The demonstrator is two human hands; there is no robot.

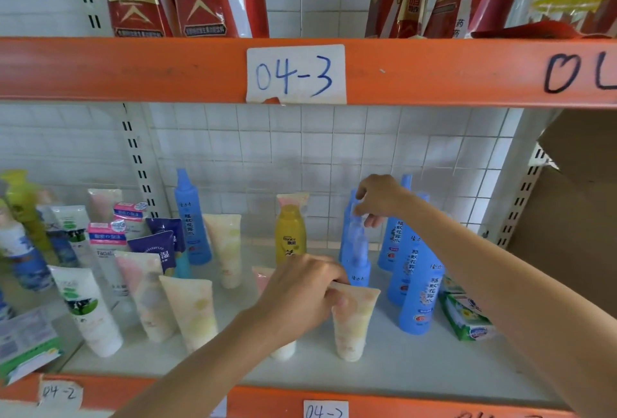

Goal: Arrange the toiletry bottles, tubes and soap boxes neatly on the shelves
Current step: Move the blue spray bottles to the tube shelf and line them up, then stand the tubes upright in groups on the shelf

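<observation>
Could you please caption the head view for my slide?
Left hand pinches a pastel tube; right hand grips a blue bottle.

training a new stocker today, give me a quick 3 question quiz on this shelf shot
1. True or false: the left hand pinches the top of a pastel tube.
2. What does the right hand grip? A) the yellow bottle B) the top of a blue spray bottle C) a soap box
3. What is written on the paper label on the orange beam above?

Key: 1 true; 2 B; 3 04-3
</observation>
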